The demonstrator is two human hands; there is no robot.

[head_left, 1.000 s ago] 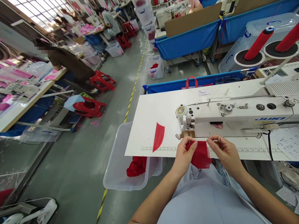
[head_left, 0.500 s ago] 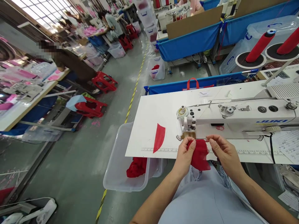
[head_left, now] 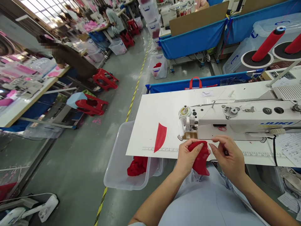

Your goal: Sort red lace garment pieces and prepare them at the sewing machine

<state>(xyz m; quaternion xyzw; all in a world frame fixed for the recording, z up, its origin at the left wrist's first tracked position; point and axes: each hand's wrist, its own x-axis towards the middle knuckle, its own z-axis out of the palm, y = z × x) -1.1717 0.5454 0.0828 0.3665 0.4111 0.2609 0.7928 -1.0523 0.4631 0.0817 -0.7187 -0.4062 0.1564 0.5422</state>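
Note:
A piece of red fabric (head_left: 201,160) hangs in front of the table edge, pinched at its top between the thumb and fingers of my left hand (head_left: 185,157). My right hand (head_left: 231,158) is beside the fabric's right edge, thumb and forefinger close together at that edge, the other fingers curled. Something small and dark shows within those curled fingers; its kind is hidden. Just beyond my hands stands the white sewing machine (head_left: 240,116), its needle end above a brass-coloured plate (head_left: 190,135). Another red fabric piece (head_left: 160,138), curved on one side, lies flat on the white table (head_left: 141,125).
Under the table's left end, a clear plastic bin (head_left: 117,169) holds red fabric (head_left: 137,165). Red thread cones (head_left: 268,44) stand at the back right. Written paper sheets (head_left: 291,147) lie at the right. Across the aisle, a person (head_left: 72,62) stands near red stools (head_left: 105,78).
The red fabric has turned and folded over in my left hand, its lower end now narrower. My right hand has tilted, its fingers more curled beside the edge. The view has shifted slightly.

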